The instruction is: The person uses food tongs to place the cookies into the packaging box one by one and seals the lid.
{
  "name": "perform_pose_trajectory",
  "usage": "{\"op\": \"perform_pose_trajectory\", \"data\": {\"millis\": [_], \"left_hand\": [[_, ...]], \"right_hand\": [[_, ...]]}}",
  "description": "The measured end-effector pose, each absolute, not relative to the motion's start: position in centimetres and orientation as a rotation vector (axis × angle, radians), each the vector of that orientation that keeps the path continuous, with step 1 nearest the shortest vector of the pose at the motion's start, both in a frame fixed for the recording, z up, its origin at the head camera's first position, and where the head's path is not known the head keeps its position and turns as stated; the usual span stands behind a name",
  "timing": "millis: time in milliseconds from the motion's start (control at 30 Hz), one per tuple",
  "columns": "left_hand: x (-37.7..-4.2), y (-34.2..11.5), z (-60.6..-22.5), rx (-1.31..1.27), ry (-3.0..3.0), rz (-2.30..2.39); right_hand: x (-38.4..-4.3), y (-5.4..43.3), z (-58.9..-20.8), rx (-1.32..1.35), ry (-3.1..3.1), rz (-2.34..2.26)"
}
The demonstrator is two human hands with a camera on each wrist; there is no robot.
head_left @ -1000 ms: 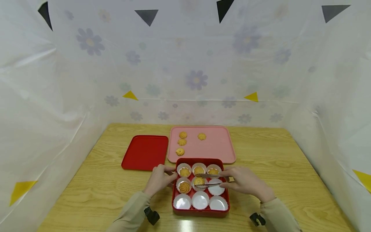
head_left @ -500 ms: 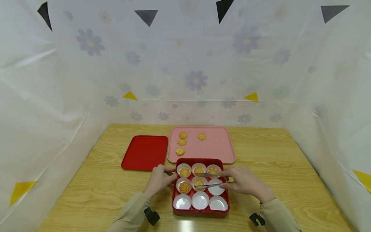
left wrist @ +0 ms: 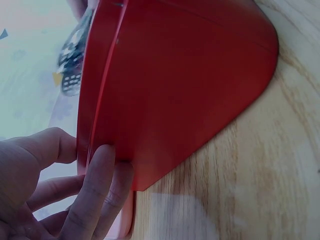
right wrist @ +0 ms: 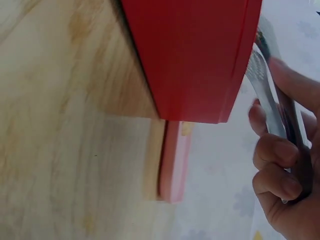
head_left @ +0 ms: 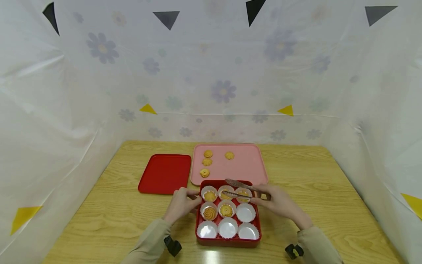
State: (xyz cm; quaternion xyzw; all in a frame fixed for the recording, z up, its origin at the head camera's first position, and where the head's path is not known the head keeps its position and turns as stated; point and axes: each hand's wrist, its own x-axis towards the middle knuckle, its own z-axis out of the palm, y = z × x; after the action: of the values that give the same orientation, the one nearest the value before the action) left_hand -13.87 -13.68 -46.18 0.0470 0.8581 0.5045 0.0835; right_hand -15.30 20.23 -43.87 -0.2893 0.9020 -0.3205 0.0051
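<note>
A red box (head_left: 228,243) holds rows of white paper cups (head_left: 227,228). Cookies lie in the back row's cups and in the left and middle cups of the middle row, among them a swirl cookie (head_left: 210,213) and a ring-shaped cookie (head_left: 226,210). My left hand (head_left: 184,204) holds the box's left wall near the back; in the left wrist view, the thumb is at the rim and fingers (left wrist: 95,180) lie on the outer side. My right hand (head_left: 275,201) grips metal tongs (head_left: 242,195), their arms spread apart over the back row with nothing between the tips.
Behind the box a pink tray (head_left: 247,165) carries several cookies: three down its left side and one cookie (head_left: 229,155) nearer the middle. A flat red tray (head_left: 166,173) lies left of it. White sheeting (head_left: 211,73) surrounds the wooden table (head_left: 303,183).
The tongs have risen and moved back from the middle cup, their arms spreading and leaving the ring-shaped cookie in the cup. My left hand has stayed on the box.
</note>
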Motion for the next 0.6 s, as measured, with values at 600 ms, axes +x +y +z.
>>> {"op": "perform_pose_trajectory", "data": {"millis": [600], "left_hand": [[-13.9, -13.7, -46.2, 0.134, 2.521, 1.54]], "right_hand": [[-23.5, 20.3, -44.6, -0.382, 2.931, -0.923]]}}
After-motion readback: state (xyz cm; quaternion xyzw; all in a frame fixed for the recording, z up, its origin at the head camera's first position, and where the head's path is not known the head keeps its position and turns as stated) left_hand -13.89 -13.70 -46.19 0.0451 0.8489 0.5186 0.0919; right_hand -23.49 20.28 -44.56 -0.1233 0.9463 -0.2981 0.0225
